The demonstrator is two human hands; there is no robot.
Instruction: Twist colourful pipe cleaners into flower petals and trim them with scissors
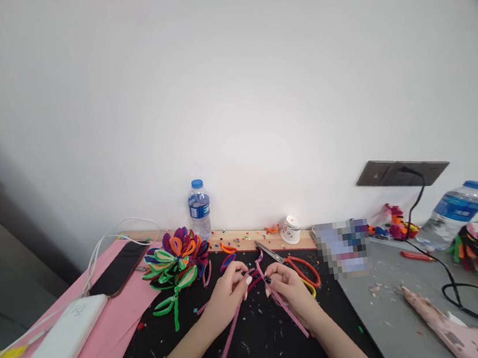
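Pink pipe cleaners (pixel 229 338) are occupying both of my hands above the near-middle part of the black mat (pixel 269 355). My left hand (pixel 227 293) is closing in a pinch, thumb against fingers, on the upper part of the strand slanting down to the near left. My right hand (pixel 294 291) is likewise pinching, gripping the strand slanting to the near right, with its upper end projecting beyond the fingertips. I cannot tell whether both strands are forming one bent piece. Orange-handled scissors (pixel 305 269) are lying just beyond my right hand; a multicoloured flower (pixel 179 259) is resting at the far left.

Handling, as I am judging it: the material is weighing almost nothing, so light fingertip pressure is sufficing. Its fuzzy pile is giving good friction and making slipping unlikely. The core is probably behaving as thin wire, bending readily and holding its set; sharp repeated flexing is risking a kink or break, and hard squeezing is risking flattened pile. Recommended hold: close to the bend or joint, since the long free ends are swinging loosely.
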